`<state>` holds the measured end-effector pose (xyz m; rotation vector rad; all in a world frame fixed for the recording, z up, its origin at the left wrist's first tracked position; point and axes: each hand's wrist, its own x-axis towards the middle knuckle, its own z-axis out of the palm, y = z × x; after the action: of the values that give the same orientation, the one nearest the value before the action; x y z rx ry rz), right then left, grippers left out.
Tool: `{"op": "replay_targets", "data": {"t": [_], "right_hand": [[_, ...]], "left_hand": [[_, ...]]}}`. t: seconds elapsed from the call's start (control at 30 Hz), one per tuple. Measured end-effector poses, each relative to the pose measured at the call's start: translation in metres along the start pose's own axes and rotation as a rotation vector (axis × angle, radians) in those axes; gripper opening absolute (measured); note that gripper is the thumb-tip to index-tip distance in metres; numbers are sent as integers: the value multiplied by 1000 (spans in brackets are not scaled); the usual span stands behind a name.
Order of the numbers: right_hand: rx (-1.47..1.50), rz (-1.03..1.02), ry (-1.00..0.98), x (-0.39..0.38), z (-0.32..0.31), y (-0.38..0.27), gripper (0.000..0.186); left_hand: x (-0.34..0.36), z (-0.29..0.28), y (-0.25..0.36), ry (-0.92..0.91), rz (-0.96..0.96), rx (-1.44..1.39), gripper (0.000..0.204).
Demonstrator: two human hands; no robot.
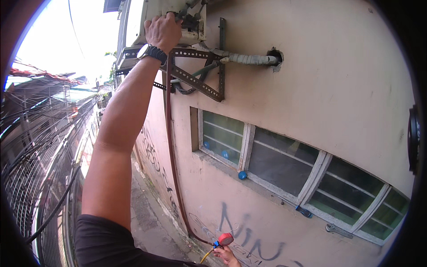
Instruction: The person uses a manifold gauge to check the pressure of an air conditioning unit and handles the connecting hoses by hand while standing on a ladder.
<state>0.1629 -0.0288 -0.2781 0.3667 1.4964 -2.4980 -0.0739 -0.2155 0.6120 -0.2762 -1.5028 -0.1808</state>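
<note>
My left hand (163,33), with a watch on its wrist, reaches up to the side of a white outdoor air-conditioner unit (137,26). Its fingers curl in beside the dark valve fittings (191,21); what they grip is hidden behind the hand. Low in the picture, my right hand (227,256) holds a red pressure gauge (226,239) by the blue valve body (216,244) under it. From the gauge a long reddish-brown hose (172,155) climbs along the wall and passes behind my left wrist. A yellow hose (206,256) leads down from the valve.
A perforated metal bracket (195,80) carries the unit. One wrapped pipe (249,59) enters a wall hole. On the window ledge lie a blue round object (242,175), a blue-and-black-handled tool (304,211) and a wrench (339,230). Bundled cables (40,133) run along the left over an alley (153,218).
</note>
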Motion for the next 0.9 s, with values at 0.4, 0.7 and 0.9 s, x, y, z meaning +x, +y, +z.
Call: {"op": "replay_targets", "data": {"t": [0.4, 0.7, 0.9], "right_hand": [[30, -81, 76, -30, -4, -6, 53], [61, -123, 82, -64, 19, -24, 53], [38, -106, 211, -77, 29, -61, 45]], "left_hand": [[5, -6, -7, -152, 1, 50, 47], [-10, 0, -11, 120, 23, -1, 32], [-2, -18, -5, -88, 100, 6, 34]]}}
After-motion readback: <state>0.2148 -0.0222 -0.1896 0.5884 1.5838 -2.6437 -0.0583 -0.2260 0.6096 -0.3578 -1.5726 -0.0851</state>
